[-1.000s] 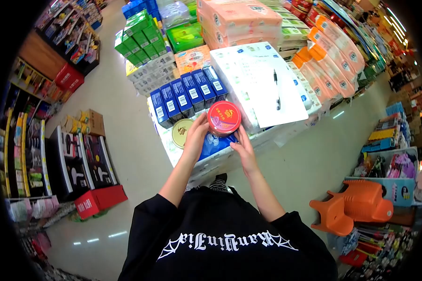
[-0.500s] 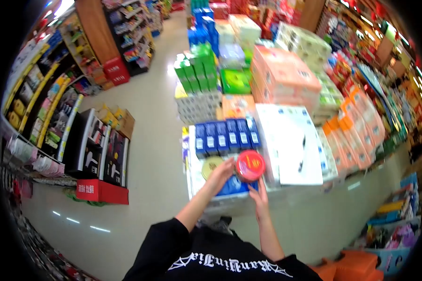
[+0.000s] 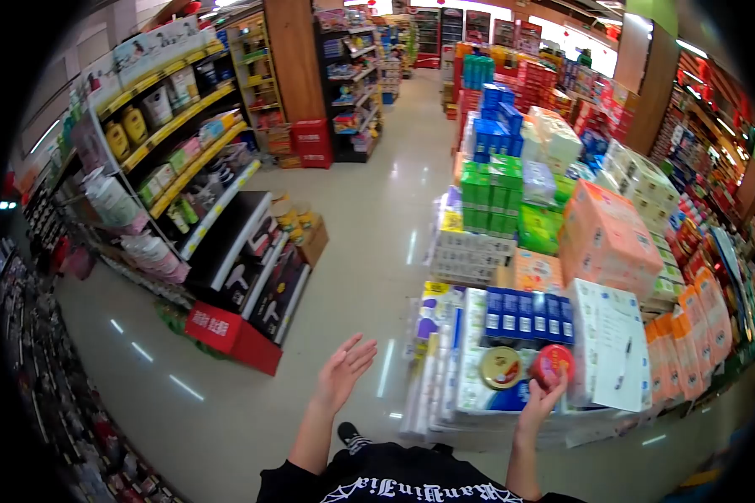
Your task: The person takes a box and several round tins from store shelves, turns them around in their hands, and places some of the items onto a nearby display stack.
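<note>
My right hand [image 3: 546, 397] grips a round red-lidded tub [image 3: 552, 362] from its near side, with fingers against its edge. The tub is at the front of a display of packaged paper goods. Just left of it lies a round gold-lidded container [image 3: 501, 368]. A row of dark blue boxes [image 3: 525, 315] stands behind both. My left hand [image 3: 346, 373] is over the floor left of the display, fingers stretched out, holding nothing. White sheets of paper with a pen [image 3: 628, 347] lie to the right of the tub.
Green packs [image 3: 491, 194] and peach tissue bundles [image 3: 610, 239] are stacked behind. Across the aisle floor [image 3: 377, 218] stand shelves of bottles [image 3: 133, 124] and a low rack with a red sign box [image 3: 235, 335]. A cardboard carton [image 3: 313, 241] sits beside that rack.
The view has turned left and up, showing more aisle. My left hand has moved away from beside the tub to over the floor. My right hand has closed on the red-lidded tub.
</note>
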Motion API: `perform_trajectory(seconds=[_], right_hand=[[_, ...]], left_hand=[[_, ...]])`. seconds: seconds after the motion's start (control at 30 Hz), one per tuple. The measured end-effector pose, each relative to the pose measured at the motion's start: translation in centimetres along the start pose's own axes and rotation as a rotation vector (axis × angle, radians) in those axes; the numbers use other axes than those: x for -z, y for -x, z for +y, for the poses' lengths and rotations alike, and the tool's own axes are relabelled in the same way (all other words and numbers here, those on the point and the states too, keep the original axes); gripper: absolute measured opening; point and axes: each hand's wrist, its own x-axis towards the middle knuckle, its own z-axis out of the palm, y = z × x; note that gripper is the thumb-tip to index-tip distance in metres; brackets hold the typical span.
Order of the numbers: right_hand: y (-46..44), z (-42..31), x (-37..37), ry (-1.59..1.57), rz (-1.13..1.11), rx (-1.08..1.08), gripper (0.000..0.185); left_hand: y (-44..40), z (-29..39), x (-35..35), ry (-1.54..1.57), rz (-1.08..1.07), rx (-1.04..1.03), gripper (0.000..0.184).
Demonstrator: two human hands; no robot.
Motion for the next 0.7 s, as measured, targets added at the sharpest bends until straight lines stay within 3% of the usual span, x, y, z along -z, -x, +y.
perform_trajectory(seconds=[0.1, 0.17, 0.33, 0.53, 0.7], right_hand=[[2.8, -3.4, -7.0, -0.123, -0.061, -0.002, 0.058], [4.4, -2.3, -11.2, 0.014, -0.170, 0.084, 0.059], [10.1, -4.2, -22.1, -0.223, -0.482, -0.075, 0.056], [13.2, -4.0, -28.3, -0.196, -0.603, -0.160, 0.054], [13.0, -1.5, -30.8, -0.167, -0.641, -0.265, 0.051]], left_hand=[[3.1, 5.5, 3.1, -0.113, 0.133, -0.140, 0.057], [5.0, 8.4, 5.7, -0.170, 0.194, -0.236, 0.056], [9.6, 13.8, 10.0, -0.228, 0.316, -0.368, 0.058], [12.8, 17.1, 13.5, -0.251, 0.438, -0.388, 0.056], [10.3, 17.9, 15.3, -0.265, 0.483, -0.371, 0.056]])
